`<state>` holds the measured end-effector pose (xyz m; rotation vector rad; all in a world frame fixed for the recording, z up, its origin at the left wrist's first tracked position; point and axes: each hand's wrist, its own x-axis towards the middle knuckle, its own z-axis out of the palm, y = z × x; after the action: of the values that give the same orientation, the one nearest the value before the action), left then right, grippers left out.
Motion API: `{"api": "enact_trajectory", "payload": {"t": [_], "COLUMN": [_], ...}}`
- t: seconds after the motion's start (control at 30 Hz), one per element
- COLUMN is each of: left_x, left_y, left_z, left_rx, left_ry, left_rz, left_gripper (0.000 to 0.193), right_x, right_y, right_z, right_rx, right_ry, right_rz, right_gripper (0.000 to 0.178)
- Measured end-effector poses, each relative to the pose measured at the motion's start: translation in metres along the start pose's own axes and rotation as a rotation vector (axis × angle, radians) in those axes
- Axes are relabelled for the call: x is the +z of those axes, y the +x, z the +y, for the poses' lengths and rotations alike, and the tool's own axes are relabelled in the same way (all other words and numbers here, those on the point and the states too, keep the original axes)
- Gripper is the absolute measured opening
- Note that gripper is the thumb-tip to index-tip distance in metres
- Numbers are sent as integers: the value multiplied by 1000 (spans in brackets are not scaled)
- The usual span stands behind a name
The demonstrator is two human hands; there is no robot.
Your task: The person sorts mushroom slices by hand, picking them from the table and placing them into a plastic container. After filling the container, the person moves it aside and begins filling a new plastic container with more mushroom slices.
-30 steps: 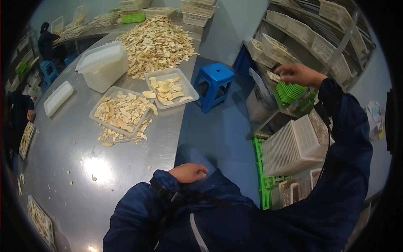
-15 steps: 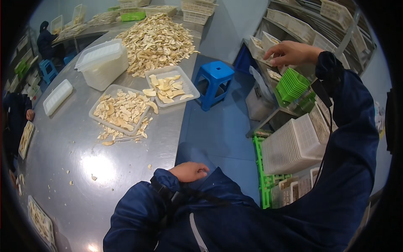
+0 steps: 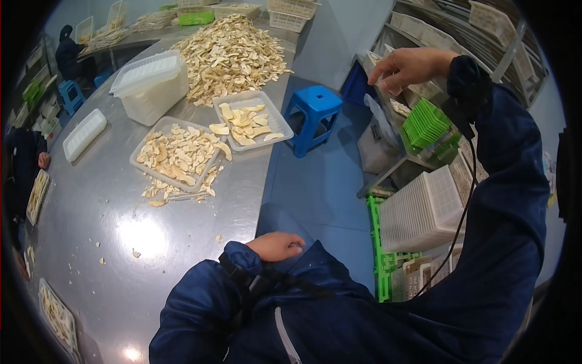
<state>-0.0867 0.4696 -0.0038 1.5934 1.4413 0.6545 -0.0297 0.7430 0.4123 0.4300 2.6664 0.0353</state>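
My right hand (image 3: 412, 70) is raised at the right beside the metal shelving, over small baskets. Its fingers are bent but apart, with nothing seen between them. Below it stands a stack of green baskets (image 3: 427, 123). Near my body, by the table edge, my left hand (image 3: 277, 246) hangs with its fingers curled together and nothing showing in them. On the metal table, a clear tray (image 3: 138, 159) carries many pale dried slices, some spilled around it. Touching it, a second tray (image 3: 277, 124) bears fewer, larger slices.
A big heap of slices (image 3: 233, 57) covers the table's far end, beside stacked clear trays (image 3: 151, 91). A blue stool (image 3: 315, 100) stands on the floor. White baskets (image 3: 406, 212) are stacked at the lower right. Two other people (image 3: 25, 155) are at the left.
My right hand has shifted slightly up and left, its fingers spreading more. The view has moved a little. My left hand and the trays stay as they were.
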Motion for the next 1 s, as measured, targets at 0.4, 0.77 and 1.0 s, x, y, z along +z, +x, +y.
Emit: {"api": "enact_trajectory", "payload": {"t": [0.4,0.77,1.0], "left_x": [2,-11,-91], "left_y": [2,-5,-114], "left_z": [-4,13,102], "left_rx": [-9,90,110], "left_ry": [4,-240,-571], "left_rz": [5,113,593], "left_gripper": [44,39,33], "right_x": [-87,-38,17], "right_y": [10,11,48], "right_z": [-66,-27,6], "right_rx": [-205,-322,-474], "right_ry": [45,-76,377], "right_rz": [286,552,596], "right_gripper": [46,37,38]}}
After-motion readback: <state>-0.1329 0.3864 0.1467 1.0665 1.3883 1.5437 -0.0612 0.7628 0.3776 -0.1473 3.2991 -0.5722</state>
